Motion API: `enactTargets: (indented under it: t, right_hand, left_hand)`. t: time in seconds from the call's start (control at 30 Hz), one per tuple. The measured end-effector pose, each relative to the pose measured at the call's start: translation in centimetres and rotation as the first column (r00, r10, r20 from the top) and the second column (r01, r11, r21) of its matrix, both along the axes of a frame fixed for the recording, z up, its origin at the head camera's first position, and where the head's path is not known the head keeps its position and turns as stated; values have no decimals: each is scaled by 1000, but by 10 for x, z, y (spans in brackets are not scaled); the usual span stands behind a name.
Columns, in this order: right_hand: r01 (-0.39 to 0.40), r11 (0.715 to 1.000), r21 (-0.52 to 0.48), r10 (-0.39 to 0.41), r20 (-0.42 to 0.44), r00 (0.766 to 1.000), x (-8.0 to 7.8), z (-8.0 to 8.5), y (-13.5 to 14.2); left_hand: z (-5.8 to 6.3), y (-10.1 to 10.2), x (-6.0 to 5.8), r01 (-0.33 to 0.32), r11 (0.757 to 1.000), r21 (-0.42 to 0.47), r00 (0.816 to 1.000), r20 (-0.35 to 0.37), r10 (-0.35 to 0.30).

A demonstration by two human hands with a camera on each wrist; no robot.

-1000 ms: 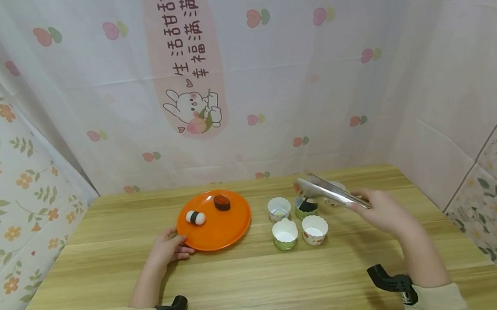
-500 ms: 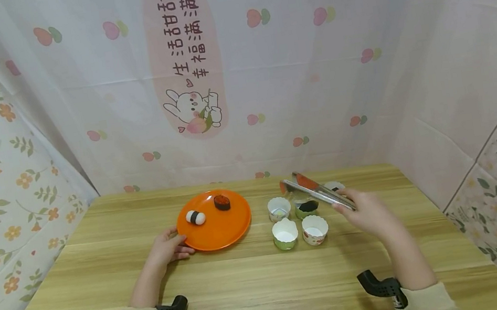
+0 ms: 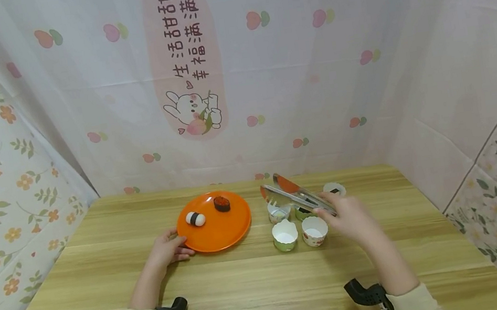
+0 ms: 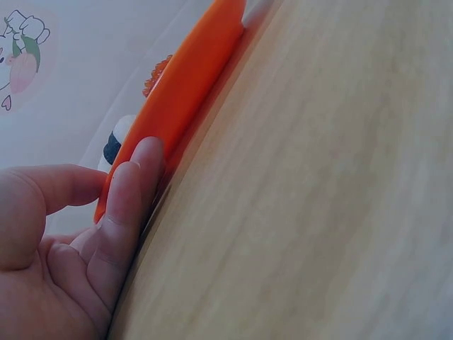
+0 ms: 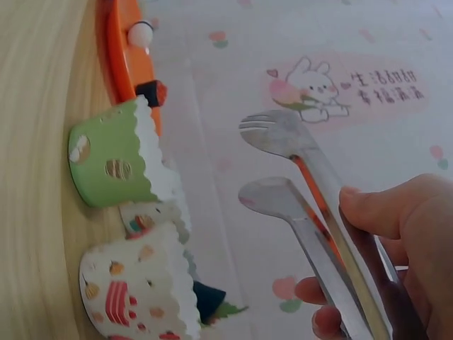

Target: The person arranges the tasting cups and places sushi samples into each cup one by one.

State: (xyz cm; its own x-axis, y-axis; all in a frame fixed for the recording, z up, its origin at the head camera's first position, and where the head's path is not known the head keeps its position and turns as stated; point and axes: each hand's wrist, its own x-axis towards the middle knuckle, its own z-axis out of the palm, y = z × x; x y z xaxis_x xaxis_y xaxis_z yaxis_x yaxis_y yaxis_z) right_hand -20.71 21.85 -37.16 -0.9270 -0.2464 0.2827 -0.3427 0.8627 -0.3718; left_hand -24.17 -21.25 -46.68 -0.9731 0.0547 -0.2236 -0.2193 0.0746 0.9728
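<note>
Wood grain runs across the table (image 3: pixel 249 292). Right hand (image 3: pixel 347 218) grips metal tongs (image 5: pixel 322 180), ends parted toward ten o'clock above paper cups (image 3: pixel 286 243). Left hand (image 3: pixel 166 248) pinches the orange plate (image 3: pixel 221 235) at eight o'clock; white sushi (image 3: pixel 188 218) lies at ten, red-topped sushi (image 3: pixel 222 203) at one.

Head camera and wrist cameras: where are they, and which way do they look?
Head: worn on the head, looks forward and down at the orange plate and cups; left hand, right hand and forearms show.
Left wrist: worn there, looks forward along the table to the plate's edge; the left hand shows.
Right wrist: worn there, looks toward the tongs and backdrop; the right hand shows.
Shared: head and right wrist both see the tongs and cups.
</note>
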Motion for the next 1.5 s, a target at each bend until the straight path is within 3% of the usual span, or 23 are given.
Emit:
enactTargets:
  t: [0.3,0.77,1.17,1.5]
  right_hand:
    - [-27,998,-56,26,-11,1000,1,-2,-27]
    - [-48,999,-3,47,-124,991,0,-2,-57]
    - [-18,1000,-15,17,-68,998,-6,-6,-82]
    - [-2,999,-36,-2,-101,995,-12,-11,-98]
  left_hand:
    - [0,0,-1,-1,1000,4,1000,6,1]
    - [0,-2,1,-3,1000,10,1000,-4,3]
    - [0,-3,0,-5,1000,11,1000,3,4]
    - [-1,-1,-3,-16,1000,16,1000,11,16]
